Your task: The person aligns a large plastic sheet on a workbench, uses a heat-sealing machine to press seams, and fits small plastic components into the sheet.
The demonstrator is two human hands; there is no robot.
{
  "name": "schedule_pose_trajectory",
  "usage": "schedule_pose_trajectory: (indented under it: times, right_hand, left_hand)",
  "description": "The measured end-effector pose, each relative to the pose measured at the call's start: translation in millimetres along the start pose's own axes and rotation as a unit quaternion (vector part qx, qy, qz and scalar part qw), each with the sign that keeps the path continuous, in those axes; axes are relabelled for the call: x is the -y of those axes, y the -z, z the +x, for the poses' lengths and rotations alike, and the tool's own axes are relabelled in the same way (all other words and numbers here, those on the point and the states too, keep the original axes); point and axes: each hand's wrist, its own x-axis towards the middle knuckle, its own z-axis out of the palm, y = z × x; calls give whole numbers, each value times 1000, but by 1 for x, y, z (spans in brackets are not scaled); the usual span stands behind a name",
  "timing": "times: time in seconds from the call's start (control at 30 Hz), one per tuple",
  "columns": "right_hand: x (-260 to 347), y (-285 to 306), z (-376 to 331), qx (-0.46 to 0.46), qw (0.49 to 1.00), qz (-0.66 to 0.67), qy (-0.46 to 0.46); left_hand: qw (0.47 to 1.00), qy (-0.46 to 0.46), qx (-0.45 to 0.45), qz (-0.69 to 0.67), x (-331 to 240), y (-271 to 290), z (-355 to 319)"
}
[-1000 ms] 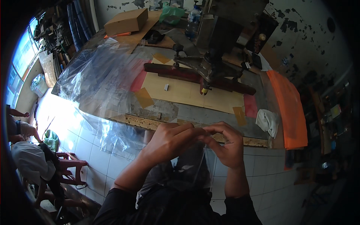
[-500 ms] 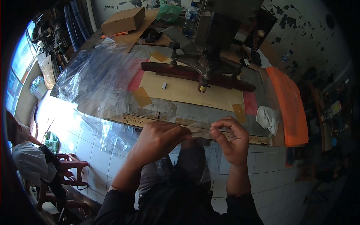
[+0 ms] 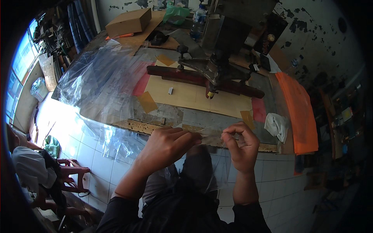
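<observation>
Above the table's front edge, a clear plastic sheet or bag [image 3: 213, 140] is stretched between my hands and hangs down in front of my legs. My left hand [image 3: 168, 146] is closed on its left side, knuckles up. At its other end, my right hand [image 3: 243, 147] pinches the plastic between thumb and index finger, the other fingers curled. Beyond my hands lies a pale yellow board [image 3: 229, 104], fixed to the worktable with tape. A dark red bar [image 3: 182, 79] of a press spans above the board. A small white-and-grey piece [image 3: 170, 91] rests on the board.
Loose clear plastic sheets [image 3: 97, 83] cover the table's left side and spill over its edge. On the right are a white cloth [image 3: 276, 126] and orange sheets [image 3: 301, 112]. A cardboard box [image 3: 128, 23] stands at the back. Another person [image 3: 33, 167] sits at far left near a stool [image 3: 75, 171].
Both hands have shifted very slightly to the right and still grip the plastic. The view has tilted a little. The things on the table stay in place.
</observation>
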Motion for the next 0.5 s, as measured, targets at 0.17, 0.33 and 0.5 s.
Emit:
schedule_pose_trajectory:
  times: [0.17, 0.33, 0.5]
  right_hand:
    - [-11, 22, 11, -73, 997, 39, 1]
    - [-48, 83, 35, -185, 980, 75, 6]
    - [-90, 75, 38, -154, 984, 66, -68]
  left_hand:
    - [997, 40, 39, 49, 12, 27, 2]
    - [994, 107, 10, 16, 46, 51, 19]
    - [967, 153, -80, -185, 108, 14, 15]
